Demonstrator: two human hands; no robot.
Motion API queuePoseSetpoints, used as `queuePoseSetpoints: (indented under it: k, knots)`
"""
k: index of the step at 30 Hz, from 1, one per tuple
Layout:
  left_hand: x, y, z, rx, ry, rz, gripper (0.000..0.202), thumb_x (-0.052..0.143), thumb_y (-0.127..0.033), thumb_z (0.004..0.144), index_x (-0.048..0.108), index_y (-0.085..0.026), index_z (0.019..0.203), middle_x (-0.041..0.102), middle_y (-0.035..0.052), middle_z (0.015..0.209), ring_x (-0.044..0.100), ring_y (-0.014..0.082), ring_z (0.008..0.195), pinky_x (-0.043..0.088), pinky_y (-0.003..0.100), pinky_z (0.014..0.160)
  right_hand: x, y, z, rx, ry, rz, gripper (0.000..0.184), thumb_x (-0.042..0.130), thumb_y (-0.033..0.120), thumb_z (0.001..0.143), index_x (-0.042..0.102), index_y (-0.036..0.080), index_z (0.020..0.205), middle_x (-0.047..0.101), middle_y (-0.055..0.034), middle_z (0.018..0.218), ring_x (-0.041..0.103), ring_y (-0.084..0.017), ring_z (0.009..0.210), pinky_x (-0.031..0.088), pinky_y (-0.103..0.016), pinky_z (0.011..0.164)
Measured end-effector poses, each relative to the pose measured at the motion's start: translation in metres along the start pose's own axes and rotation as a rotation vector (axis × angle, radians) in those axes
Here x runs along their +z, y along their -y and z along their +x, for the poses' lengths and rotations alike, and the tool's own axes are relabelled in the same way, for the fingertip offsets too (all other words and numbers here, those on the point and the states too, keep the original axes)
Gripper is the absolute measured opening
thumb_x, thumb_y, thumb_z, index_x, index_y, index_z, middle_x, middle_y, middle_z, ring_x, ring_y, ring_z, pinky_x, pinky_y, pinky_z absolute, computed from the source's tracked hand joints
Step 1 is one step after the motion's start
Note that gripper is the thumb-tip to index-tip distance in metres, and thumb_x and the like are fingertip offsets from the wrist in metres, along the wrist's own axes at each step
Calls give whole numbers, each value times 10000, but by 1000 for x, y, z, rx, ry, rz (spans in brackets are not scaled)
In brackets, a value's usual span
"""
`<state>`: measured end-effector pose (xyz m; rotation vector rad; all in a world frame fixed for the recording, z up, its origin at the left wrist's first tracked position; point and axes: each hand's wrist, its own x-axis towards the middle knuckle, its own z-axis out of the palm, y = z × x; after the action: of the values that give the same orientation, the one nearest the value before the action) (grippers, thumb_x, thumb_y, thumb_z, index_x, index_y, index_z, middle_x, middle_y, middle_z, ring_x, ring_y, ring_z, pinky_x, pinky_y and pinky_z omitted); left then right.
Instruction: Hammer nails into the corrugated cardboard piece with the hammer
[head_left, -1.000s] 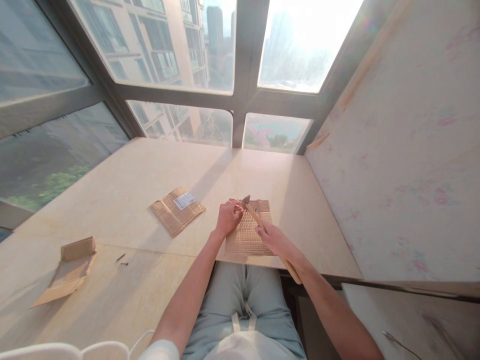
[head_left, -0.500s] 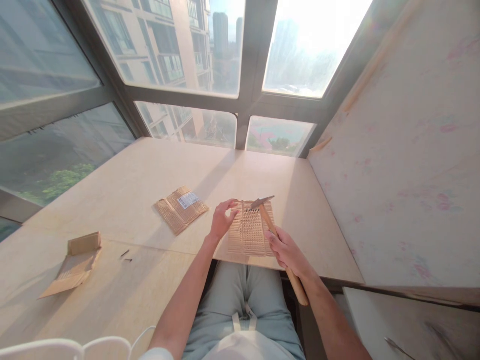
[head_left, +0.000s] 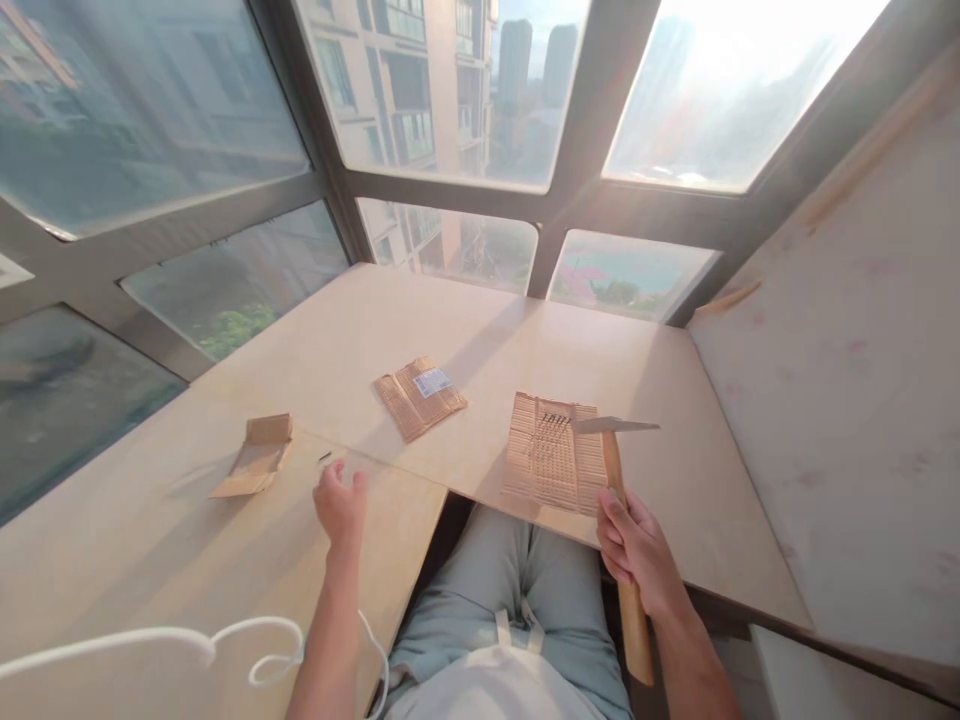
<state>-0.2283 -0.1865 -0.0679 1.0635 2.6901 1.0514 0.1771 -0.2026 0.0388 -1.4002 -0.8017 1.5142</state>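
Note:
My right hand (head_left: 636, 550) is wrapped round the wooden handle of a hammer (head_left: 613, 470), its metal head raised near the right side of a corrugated cardboard piece (head_left: 547, 470). Several dark nails (head_left: 556, 419) stand in a row near the far edge of that cardboard, above rows of small dark marks. Out to the left, my left hand (head_left: 340, 500) reaches over the table with thumb and fingers apart and nothing visible in them. Just beyond its fingertips lies a loose nail (head_left: 325, 457); the hand may hide another.
A cardboard piece with a white label (head_left: 421, 397) lies mid-table. An opened small cardboard box (head_left: 259, 455) sits further left. A white cable (head_left: 255, 640) loops at the near left. Windows edge the wooden table (head_left: 465, 320), and a patterned wall (head_left: 862, 420) stands at the right.
My left hand has left the nailed cardboard and moved left to the loose nails. My right hand still grips the hammer, now slightly lower. The view has turned left.

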Motion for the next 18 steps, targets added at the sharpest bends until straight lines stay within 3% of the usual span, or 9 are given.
queuePoseSetpoints:
  k: [4, 9, 13, 18]
  knots:
    - [-21, 25, -4, -161, 29, 124, 389, 543, -285, 835, 537, -142, 1196, 663, 176, 1176, 621, 306, 1076, 450, 433, 958, 2, -5, -5, 23, 16, -4, 498, 723, 607, 737, 411, 218, 717, 325, 126, 525, 202, 2, 316, 220, -106, 229]
    - [-25, 23, 9, -218, -17, 144, 424, 570, -361, 838, 523, -152, 1203, 682, 151, 1132, 608, 309, 1089, 450, 402, 922, 6, -12, -9, 63, 31, -30, 477, 739, 606, 717, 475, 211, 757, 346, 122, 514, 207, 2, 312, 207, -106, 233]
    - [-21, 21, 27, -156, 30, 132, 437, 590, -289, 830, 520, -169, 1244, 686, 137, 1164, 610, 284, 1100, 449, 375, 902, 10, -15, -15, 73, 37, -48, 460, 740, 592, 726, 482, 214, 778, 346, 122, 514, 212, -2, 315, 209, -105, 239]
    - [-19, 33, 38, -3, 173, 152, 343, 489, -172, 868, 602, -170, 1192, 704, 123, 1132, 651, 226, 1016, 465, 327, 872, 12, -15, -20, 78, 27, -57, 461, 737, 593, 728, 478, 214, 773, 344, 121, 524, 209, -1, 317, 211, -108, 240]
